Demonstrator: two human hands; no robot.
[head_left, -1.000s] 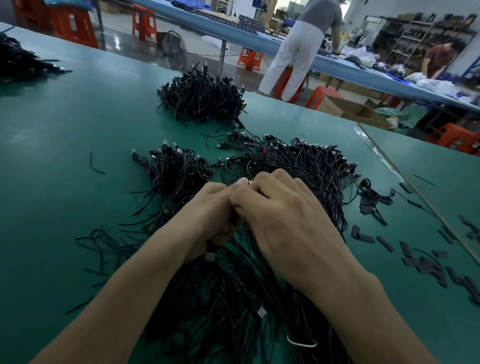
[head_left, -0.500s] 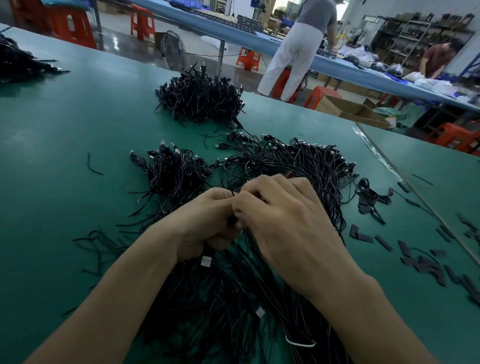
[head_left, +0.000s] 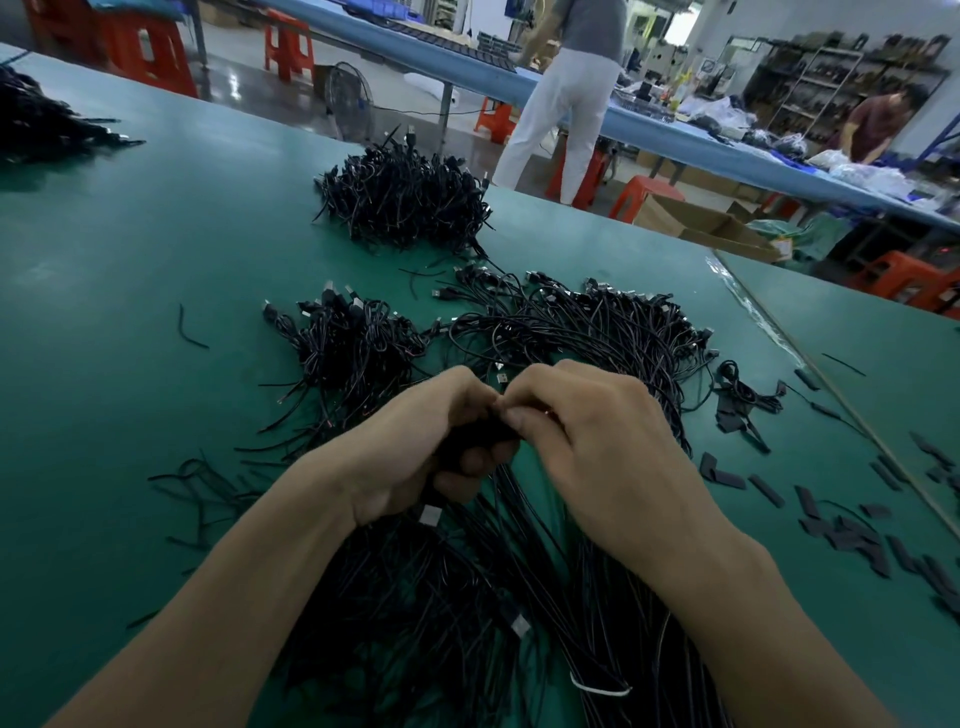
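My left grip (head_left: 415, 441) is clamped round a cable bundle (head_left: 480, 436), right grip (head_left: 587, 447) pinching its top, both just over the pile (head_left: 597, 332) on bench (head_left: 130, 312). Far heap (head_left: 405, 197) & left heap (head_left: 348, 343) beyond pile look done imo; most of pile yet to bundle.

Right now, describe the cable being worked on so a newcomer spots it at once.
On the green table, find the black cable heap nearest the camera. Above it the left hand and right hand meet; the cable bundle is the dark wad gripped between them, the only one off the table.
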